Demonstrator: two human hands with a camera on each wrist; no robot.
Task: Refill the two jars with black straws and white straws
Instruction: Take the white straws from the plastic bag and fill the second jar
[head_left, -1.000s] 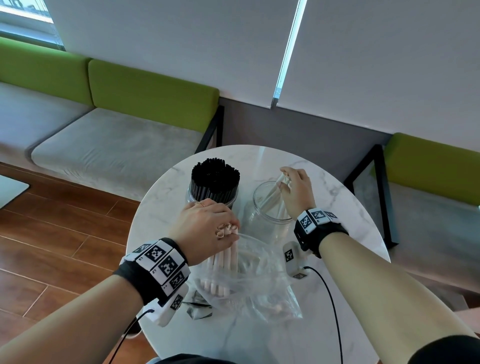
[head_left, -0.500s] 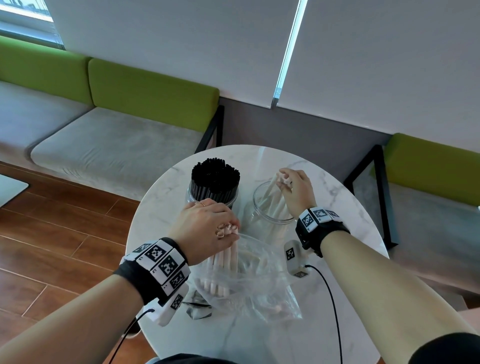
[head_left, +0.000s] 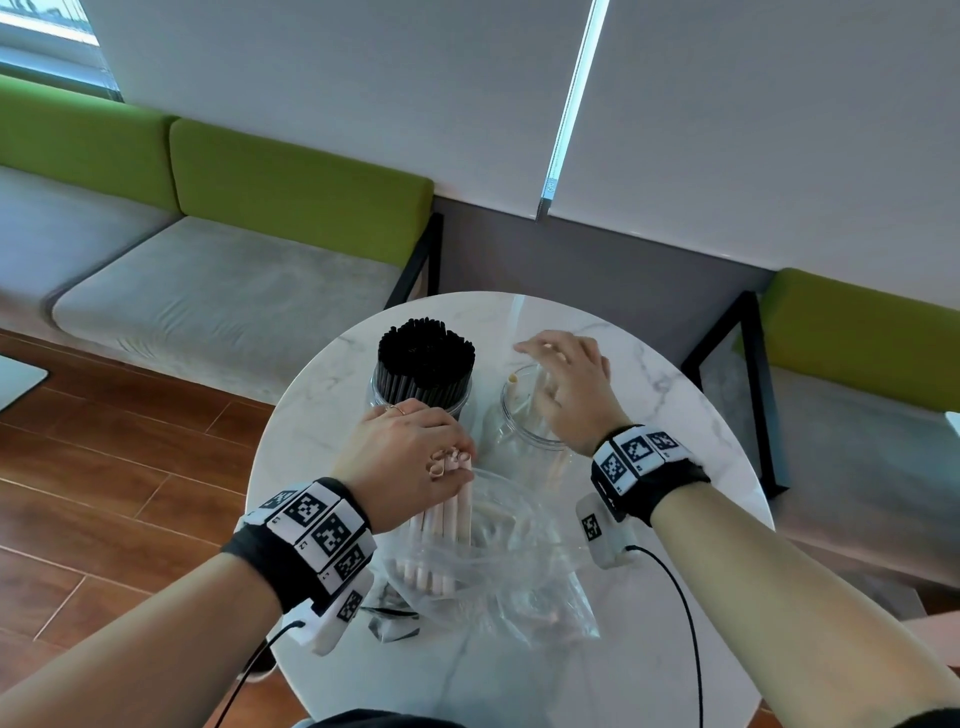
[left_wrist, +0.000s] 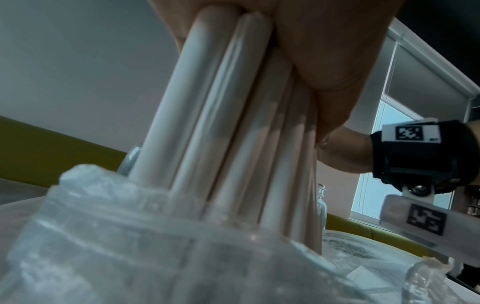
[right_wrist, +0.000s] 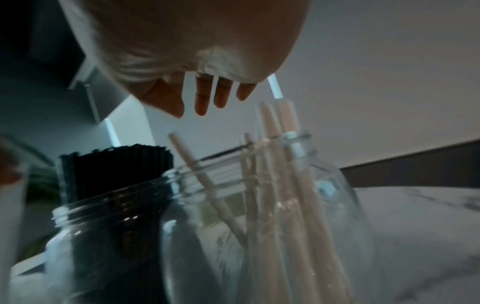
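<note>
Both forearms reach forward from the near edge, each wrist wrapped in a black band with square-patterned white tags. The left hand (head_left: 410, 457) is turned knuckles up, its fingers curled tight round a bundle of white straws (head_left: 441, 525) held upright. The right hand (head_left: 571, 384) hangs farther out, palm down, fingers (right_wrist: 202, 98) spread and loosely straight, gripping nothing.

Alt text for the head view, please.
Left hand grips a bundle of white straws standing in a clear plastic bag; right hand hovers open over a nearly empty jar, beside a jar of black straws.
</note>
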